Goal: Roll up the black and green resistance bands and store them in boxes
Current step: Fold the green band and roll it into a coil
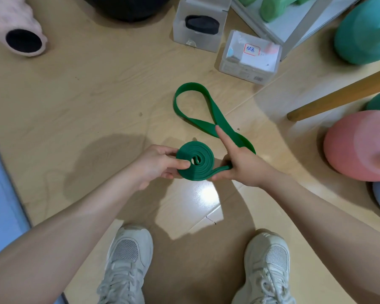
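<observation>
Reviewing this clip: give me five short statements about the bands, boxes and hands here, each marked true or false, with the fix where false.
1. The left hand grips the coiled part of the green band. True.
2. The green band is fully rolled. False: a long loop lies loose on the floor.
3. The black band sits in the open box. True.
4. The labelled box holds the green band. False: the band is in the hands.
5. The right hand is empty. False: it holds the band's strap beside the coil.
</observation>
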A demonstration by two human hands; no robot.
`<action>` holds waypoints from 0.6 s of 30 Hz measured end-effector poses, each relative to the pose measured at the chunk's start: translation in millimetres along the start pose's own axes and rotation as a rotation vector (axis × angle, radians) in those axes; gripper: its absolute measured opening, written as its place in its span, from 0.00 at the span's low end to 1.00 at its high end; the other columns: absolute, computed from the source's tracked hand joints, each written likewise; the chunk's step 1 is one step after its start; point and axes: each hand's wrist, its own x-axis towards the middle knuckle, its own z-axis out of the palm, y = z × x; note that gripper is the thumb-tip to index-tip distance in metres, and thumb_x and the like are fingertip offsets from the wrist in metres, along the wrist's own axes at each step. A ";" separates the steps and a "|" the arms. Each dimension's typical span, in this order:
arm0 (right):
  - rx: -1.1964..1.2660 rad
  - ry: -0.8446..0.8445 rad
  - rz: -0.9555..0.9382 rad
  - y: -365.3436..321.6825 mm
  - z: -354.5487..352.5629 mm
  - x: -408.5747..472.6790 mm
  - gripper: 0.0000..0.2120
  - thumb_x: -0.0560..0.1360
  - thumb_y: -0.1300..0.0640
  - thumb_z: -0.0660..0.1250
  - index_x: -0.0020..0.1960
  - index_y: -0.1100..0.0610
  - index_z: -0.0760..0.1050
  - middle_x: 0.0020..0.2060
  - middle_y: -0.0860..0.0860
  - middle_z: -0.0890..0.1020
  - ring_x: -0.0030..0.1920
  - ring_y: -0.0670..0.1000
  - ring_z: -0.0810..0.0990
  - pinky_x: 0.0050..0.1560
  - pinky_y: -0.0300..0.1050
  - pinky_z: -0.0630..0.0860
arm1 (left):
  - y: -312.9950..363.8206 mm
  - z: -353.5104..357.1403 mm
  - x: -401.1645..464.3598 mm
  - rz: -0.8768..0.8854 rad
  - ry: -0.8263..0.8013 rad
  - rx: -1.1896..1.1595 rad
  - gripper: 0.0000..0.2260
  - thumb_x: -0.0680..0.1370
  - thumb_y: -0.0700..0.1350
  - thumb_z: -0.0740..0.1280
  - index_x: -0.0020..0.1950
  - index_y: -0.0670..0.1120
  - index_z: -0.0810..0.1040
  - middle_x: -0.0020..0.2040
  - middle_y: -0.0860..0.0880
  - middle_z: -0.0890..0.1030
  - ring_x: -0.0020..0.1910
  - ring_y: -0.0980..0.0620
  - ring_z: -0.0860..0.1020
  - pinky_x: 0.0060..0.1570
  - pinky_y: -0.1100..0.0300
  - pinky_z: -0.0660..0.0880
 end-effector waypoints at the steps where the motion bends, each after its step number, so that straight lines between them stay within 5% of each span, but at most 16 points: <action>1: -0.029 -0.015 -0.034 0.2 -2.7 -0.3 0.55 0.67 0.49 0.75 0.72 0.38 0.33 0.42 0.54 0.82 0.41 0.50 0.80 0.48 0.51 0.78 | 2.0 0.4 0.2 -0.002 -0.026 0.034 0.11 0.70 0.38 0.72 0.50 0.50 0.79 0.37 0.53 0.84 0.32 0.59 0.81 0.38 0.64 0.75; 6: -0.060 -0.184 -0.149 -9.3 9.4 0.1 0.52 0.67 0.53 0.75 0.71 0.33 0.38 0.48 0.51 0.81 0.43 0.50 0.78 0.50 0.48 0.76 | 15.8 -6.6 1.6 -0.034 -0.182 0.348 0.09 0.71 0.39 0.71 0.46 0.53 0.79 0.39 0.54 0.83 0.33 0.60 0.80 0.37 0.64 0.72; 13: 0.138 -0.067 -0.176 -8.4 22.9 -1.2 0.45 0.64 0.55 0.77 0.71 0.43 0.53 0.49 0.51 0.82 0.48 0.50 0.81 0.51 0.52 0.77 | 25.0 -11.5 9.6 -0.044 -0.194 0.452 0.12 0.71 0.41 0.72 0.53 0.48 0.80 0.42 0.51 0.83 0.37 0.56 0.77 0.37 0.62 0.69; 15: 0.206 0.032 -0.148 -9.0 22.2 -1.0 0.43 0.64 0.55 0.77 0.70 0.46 0.55 0.47 0.53 0.82 0.46 0.50 0.82 0.49 0.53 0.78 | 17.4 -5.0 14.3 -0.029 -0.081 0.251 0.14 0.71 0.43 0.71 0.56 0.47 0.79 0.46 0.50 0.83 0.42 0.53 0.78 0.43 0.61 0.72; 18: 0.326 0.222 -0.099 -17.2 23.3 2.1 0.42 0.65 0.54 0.77 0.72 0.51 0.56 0.46 0.53 0.83 0.41 0.49 0.82 0.45 0.51 0.79 | 3.9 12.9 11.0 -0.033 0.013 -0.382 0.18 0.74 0.47 0.67 0.63 0.44 0.75 0.51 0.47 0.84 0.47 0.51 0.82 0.52 0.57 0.76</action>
